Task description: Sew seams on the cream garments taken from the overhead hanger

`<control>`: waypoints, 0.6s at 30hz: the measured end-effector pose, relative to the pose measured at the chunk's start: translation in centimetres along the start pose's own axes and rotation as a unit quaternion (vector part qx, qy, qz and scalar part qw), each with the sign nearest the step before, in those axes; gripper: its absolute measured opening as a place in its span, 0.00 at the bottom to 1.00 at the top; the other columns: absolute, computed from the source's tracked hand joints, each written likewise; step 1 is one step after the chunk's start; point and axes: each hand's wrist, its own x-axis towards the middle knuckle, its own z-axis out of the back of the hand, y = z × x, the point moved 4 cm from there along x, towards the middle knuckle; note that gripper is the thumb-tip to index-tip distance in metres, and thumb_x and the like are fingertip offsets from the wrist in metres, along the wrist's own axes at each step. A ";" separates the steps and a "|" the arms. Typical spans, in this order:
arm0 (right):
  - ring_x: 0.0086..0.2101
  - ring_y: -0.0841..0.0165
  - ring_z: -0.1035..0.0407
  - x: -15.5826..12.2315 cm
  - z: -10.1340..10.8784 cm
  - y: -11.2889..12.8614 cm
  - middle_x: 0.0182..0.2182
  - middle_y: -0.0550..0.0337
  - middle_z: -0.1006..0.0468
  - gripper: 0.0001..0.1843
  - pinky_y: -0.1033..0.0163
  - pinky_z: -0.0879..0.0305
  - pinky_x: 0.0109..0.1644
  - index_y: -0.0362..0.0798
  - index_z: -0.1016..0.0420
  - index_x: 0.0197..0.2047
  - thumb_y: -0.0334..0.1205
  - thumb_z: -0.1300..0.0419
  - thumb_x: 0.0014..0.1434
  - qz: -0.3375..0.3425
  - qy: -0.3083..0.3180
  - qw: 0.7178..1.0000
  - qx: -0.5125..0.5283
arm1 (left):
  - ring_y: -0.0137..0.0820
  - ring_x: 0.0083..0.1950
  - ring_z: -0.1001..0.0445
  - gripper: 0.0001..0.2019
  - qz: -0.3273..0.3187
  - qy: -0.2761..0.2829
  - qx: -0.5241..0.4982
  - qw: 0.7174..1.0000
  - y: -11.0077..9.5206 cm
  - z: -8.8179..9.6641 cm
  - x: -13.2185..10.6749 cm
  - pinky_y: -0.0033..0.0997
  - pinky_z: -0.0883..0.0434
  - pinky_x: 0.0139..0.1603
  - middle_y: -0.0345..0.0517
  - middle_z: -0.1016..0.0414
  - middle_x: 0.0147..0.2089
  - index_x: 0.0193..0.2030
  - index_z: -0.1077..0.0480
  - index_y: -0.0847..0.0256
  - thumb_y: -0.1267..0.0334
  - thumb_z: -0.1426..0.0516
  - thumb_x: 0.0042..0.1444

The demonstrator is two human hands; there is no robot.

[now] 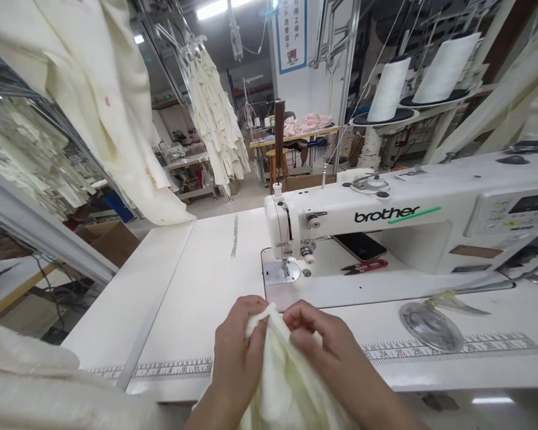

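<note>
A cream-coloured cloth (278,382) hangs from my hands at the table's front edge, its folded top edge upward. My left hand (237,340) is closed, pinching that edge between thumb and fingers. On the other side, my right hand (325,337) has its fingers curled in a pinch at the cloth's right edge; the fingertips are partly hidden. Just beyond both hands stands a white sewing machine (430,197), with its needle and presser foot (287,269) over the metal plate. The cloth is apart from the presser foot, and its lower part runs out of view.
Red-handled thread snips (367,266) and a phone (361,246) lie under the machine arm. A clear round dish (430,327) sits at right on the printed ruler (497,344). Cream cloth (112,119) hangs at left; more cloth (36,382) is at lower left. Thread cones (389,89) stand behind.
</note>
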 end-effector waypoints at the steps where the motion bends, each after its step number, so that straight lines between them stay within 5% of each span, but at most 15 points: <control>1: 0.28 0.70 0.40 -0.3 -0.1 0.1 0.26 0.65 0.33 0.11 0.67 0.46 0.30 0.49 0.34 0.32 0.48 0.44 0.58 -0.010 -0.011 0.999 -0.044 | 0.30 0.45 0.31 0.05 0.005 -0.005 -0.002 1.000 0.0 -0.1 0.1 0.30 0.33 0.45 0.43 0.30 0.41 0.36 0.35 0.58 0.69 0.50 0.55; 4: 0.26 0.70 0.40 -0.4 0.1 0.3 0.25 0.66 0.32 0.09 0.67 0.48 0.27 0.50 0.34 0.33 0.45 0.49 0.61 -0.014 -0.014 0.993 -0.113 | 0.29 0.39 0.31 0.09 0.105 0.013 -0.066 0.992 0.0 -0.3 0.6 0.27 0.30 0.36 0.41 0.33 0.39 0.42 0.36 0.57 0.64 0.47 0.53; 8: 0.34 0.70 0.35 0.7 1.2 0.4 0.34 0.65 0.28 0.09 0.67 0.43 0.37 0.51 0.32 0.37 0.37 0.53 0.64 0.077 0.027 0.987 -0.137 | 0.24 0.27 0.34 0.21 0.234 0.186 -0.189 0.935 -0.2 -0.9 1.7 0.20 0.36 0.19 0.42 0.35 0.38 0.53 0.40 0.56 0.57 0.45 0.52; 13: 0.36 0.67 0.34 2.4 2.7 -0.6 0.36 0.60 0.29 0.12 0.65 0.42 0.38 0.51 0.30 0.41 0.34 0.54 0.63 0.158 -0.019 0.954 -0.254 | 0.22 0.27 0.36 0.11 0.180 0.240 -0.165 0.939 0.3 -1.4 4.3 0.18 0.36 0.18 0.43 0.35 0.38 0.40 0.33 0.61 0.58 0.45 0.52; 18: 0.34 0.68 0.34 4.4 4.0 -3.0 0.33 0.62 0.28 0.07 0.66 0.42 0.35 0.49 0.30 0.35 0.35 0.49 0.60 0.096 -0.113 0.953 -0.265 | 0.23 0.26 0.35 0.11 0.186 0.237 -0.189 0.935 2.3 -3.8 6.5 0.17 0.37 0.18 0.39 0.35 0.32 0.37 0.35 0.61 0.56 0.44 0.51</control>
